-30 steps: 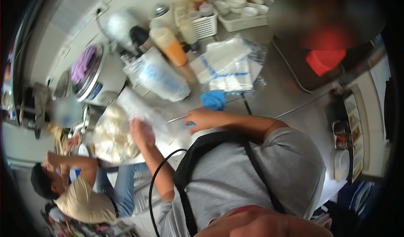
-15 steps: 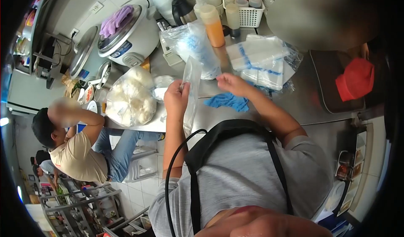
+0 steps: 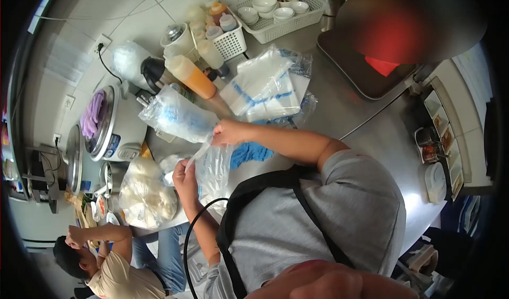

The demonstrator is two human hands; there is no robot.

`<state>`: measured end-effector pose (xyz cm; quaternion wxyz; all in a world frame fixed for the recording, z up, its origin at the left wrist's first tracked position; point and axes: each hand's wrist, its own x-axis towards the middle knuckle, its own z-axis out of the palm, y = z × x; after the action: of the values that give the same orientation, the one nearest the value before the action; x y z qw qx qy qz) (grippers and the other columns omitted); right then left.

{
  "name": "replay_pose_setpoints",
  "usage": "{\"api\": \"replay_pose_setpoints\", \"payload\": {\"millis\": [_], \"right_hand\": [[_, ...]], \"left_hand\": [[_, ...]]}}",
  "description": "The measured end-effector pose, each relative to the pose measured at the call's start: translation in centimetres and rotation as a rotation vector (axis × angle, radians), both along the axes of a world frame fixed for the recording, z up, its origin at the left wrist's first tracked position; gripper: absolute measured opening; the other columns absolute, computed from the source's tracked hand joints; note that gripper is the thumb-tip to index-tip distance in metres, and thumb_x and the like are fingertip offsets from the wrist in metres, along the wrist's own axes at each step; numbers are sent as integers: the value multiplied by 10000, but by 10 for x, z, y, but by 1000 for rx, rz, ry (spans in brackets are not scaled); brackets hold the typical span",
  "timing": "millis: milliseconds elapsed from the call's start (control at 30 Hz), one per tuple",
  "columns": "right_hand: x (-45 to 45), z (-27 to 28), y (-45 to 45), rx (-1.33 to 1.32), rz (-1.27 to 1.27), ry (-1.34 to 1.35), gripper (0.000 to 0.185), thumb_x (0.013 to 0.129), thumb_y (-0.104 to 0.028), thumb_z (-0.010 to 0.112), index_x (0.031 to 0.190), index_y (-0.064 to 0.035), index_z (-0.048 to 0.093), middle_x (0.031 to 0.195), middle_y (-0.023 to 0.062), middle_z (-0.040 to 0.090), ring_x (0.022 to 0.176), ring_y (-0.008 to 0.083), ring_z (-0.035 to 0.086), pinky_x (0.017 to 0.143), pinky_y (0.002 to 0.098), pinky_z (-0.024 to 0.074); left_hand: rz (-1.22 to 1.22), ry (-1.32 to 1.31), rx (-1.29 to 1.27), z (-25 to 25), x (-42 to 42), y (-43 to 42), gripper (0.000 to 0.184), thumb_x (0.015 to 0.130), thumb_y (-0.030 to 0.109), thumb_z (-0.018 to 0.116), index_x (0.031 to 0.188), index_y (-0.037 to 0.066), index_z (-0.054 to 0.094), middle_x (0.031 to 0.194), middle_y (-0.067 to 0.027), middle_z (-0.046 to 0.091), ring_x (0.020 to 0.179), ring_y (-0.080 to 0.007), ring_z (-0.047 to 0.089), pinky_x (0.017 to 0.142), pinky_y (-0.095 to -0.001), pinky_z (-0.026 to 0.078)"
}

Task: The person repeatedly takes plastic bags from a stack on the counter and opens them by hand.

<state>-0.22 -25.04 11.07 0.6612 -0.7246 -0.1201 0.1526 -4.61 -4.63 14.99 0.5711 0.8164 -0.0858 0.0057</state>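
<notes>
A clear plastic bag [image 3: 213, 174] hangs between my two hands, its top edge pulled into a taut strip. My left hand [image 3: 184, 180] is closed on one end of that edge. At the other end, my right hand [image 3: 227, 132] pinches the bag. Just beyond my right hand lies a bundle of clear bags with blue print [image 3: 177, 113]. A crumpled blue cloth [image 3: 250, 153] rests on the steel counter below my right forearm. Left of my left hand sits a knotted clear bag of pale, rounded pieces [image 3: 147, 195].
Beyond my hands are packs of white bags [image 3: 265, 87], an orange-filled squeeze bottle [image 3: 191, 77] and a basket of bottles [image 3: 229, 43]. A rice cooker [image 3: 119, 132] stands at left; a person [image 3: 127, 272] sits near it. A dark tray [image 3: 347, 65] lies at right.
My right hand, apart from the bag before, now grips its edge beside my left hand. The bag is stretched between both. The view has swung to the right.
</notes>
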Motion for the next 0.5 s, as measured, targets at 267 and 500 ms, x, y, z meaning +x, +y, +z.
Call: {"api": "replay_pose_setpoints", "payload": {"millis": [267, 500], "right_hand": [[-10, 4, -3, 338, 188, 109, 217, 839, -203, 468, 846, -17, 579, 740, 2, 553, 682, 64, 478, 627, 203, 383], [-26, 6, 20, 329, 273, 98, 206, 845, -179, 456, 872, -21, 586, 787, 5, 561, 720, 70, 491, 679, 213, 392]], "left_hand": [[-886, 344, -1242, -8, 16, 31, 574, 844, 485, 289, 1130, 16, 453, 1015, -139, 523, 955, -210, 484, 801, -311, 394], [-192, 169, -416, -10, 11, -16, 456, 829, 423, 380, 1063, 52, 505, 943, -98, 544, 849, -173, 514, 699, -316, 435]]}}
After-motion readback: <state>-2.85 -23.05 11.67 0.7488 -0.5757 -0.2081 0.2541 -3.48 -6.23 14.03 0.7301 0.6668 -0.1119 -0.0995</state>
